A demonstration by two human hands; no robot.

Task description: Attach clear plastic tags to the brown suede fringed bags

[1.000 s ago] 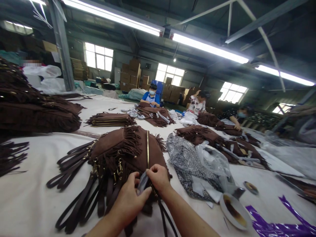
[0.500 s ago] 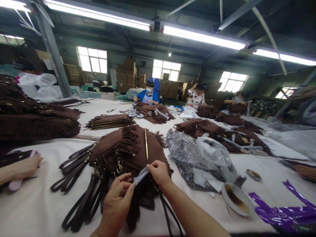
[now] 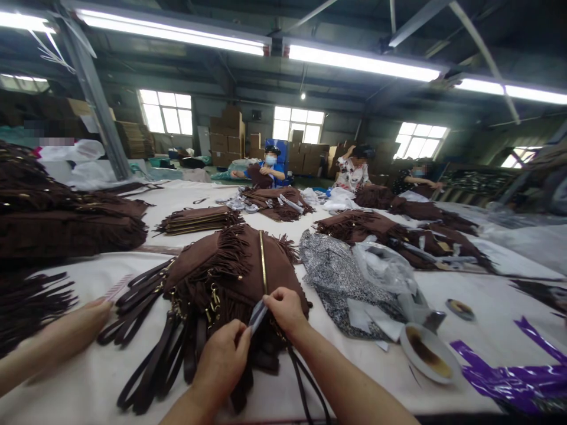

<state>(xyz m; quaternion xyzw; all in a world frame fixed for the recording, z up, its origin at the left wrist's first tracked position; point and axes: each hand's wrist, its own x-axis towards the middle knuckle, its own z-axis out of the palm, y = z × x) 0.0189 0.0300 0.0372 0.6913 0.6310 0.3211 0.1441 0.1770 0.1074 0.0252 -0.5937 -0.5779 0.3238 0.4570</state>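
Note:
Both hands are at a pile of dark brown fringed bags (image 3: pixel 283 260) with a brass zipper (image 3: pixel 263 254) on top. Between them stretches a short greyish-white translucent strip (image 3: pixel 257 314), like thin wrapping, at the zipper's near end. My left hand (image 3: pixel 224 354) pinches its lower end with thumb and fingers. My right hand (image 3: pixel 286 310) pinches the upper end, close against the zipper. What lies inside the strip, if anything, I cannot make out. Looped brown wrist straps (image 3: pixel 150 360) with brass clips hang from the pile on the left.
A co-worker's hand (image 3: pixel 95 316) reaches in from the left, holding a striped strip. Right of the pile lie grey speckled fabric (image 3: pixel 332 283), clear plastic (image 3: pixel 385 271), a white bowl (image 3: pixel 427 354) with brown residue and purple plastic (image 3: pixel 500 372). More bags (image 3: pixel 199 218) and people are across the table.
My left hand has shifted slightly right and closed further around the strip, now held more steeply. The co-worker's hand has moved right with a striped strip. A person across lifts a brown piece.

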